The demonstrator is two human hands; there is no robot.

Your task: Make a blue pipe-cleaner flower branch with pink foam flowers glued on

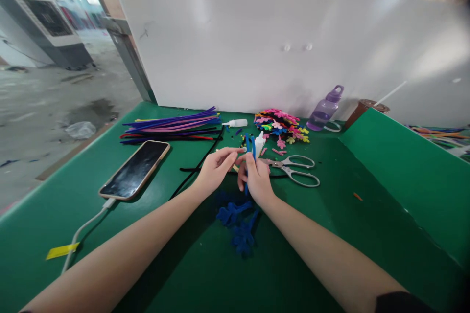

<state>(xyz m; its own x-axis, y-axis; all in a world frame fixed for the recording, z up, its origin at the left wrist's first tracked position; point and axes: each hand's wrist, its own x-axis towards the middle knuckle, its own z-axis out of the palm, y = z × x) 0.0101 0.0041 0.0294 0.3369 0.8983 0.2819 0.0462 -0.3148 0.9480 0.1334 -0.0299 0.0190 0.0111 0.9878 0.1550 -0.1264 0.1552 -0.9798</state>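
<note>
My right hand (257,176) is closed around blue pipe cleaners (253,145), whose ends stick up above the fingers. My left hand (216,166) is just left of it, index finger stretched toward the blue strips and thumb apart; nothing shows in its grasp. Below the hands lie blue pipe-cleaner flowers (243,237) with short stems. Behind my right hand is a white squeeze bottle (259,143), partly hidden. Grey-handled scissors (301,171) lie to its right, their blades partly covered by the fingers.
Long pipe cleaners (176,124) lie at the back left, near another white bottle (237,122). A phone (135,170) with a cable is at left. Colourful flower pieces (281,124), a purple water bottle (325,109) and a brown cup (358,110) stand behind. A green divider (407,176) bounds the right.
</note>
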